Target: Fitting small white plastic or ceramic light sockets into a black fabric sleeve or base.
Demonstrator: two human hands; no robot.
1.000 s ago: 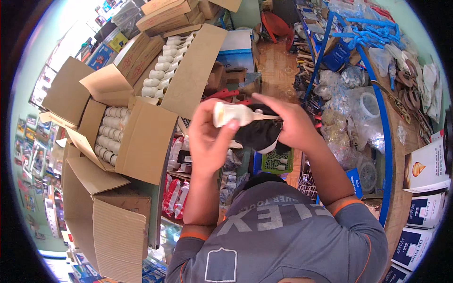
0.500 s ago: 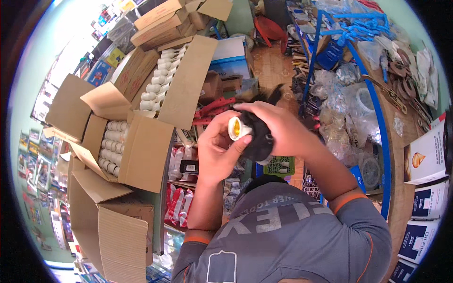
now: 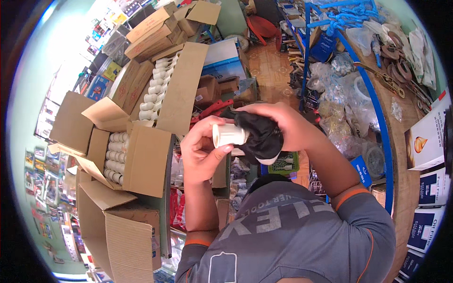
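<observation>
My left hand (image 3: 203,148) grips a white cylindrical plastic fitting (image 3: 229,136) with thumb and fingers, its open end turned to the left. A crumpled black cloth (image 3: 262,133) is wrapped in my right hand (image 3: 290,125) and pressed against the fitting's right end, which it hides. A small pale patch shows at the cloth's lower edge. Both hands are held up in front of my chest. Similar white fittings (image 3: 117,158) stand in rows inside an open cardboard box (image 3: 148,160) to the left, and more white fittings (image 3: 153,89) fill a box farther back.
An open brown carton (image 3: 127,240) stands at the near left. Beyond my hands is a tiled floor (image 3: 269,70) with a red chair (image 3: 264,28). On the right, a blue-framed shelf (image 3: 384,141) holds plastic bags (image 3: 335,104), beside a wooden counter (image 3: 401,188) with white-and-blue boxes (image 3: 432,186).
The fitting has turned from facing me to lying sideways, open end left. My left hand has shifted left, while my right hand with the cloth has moved slightly right.
</observation>
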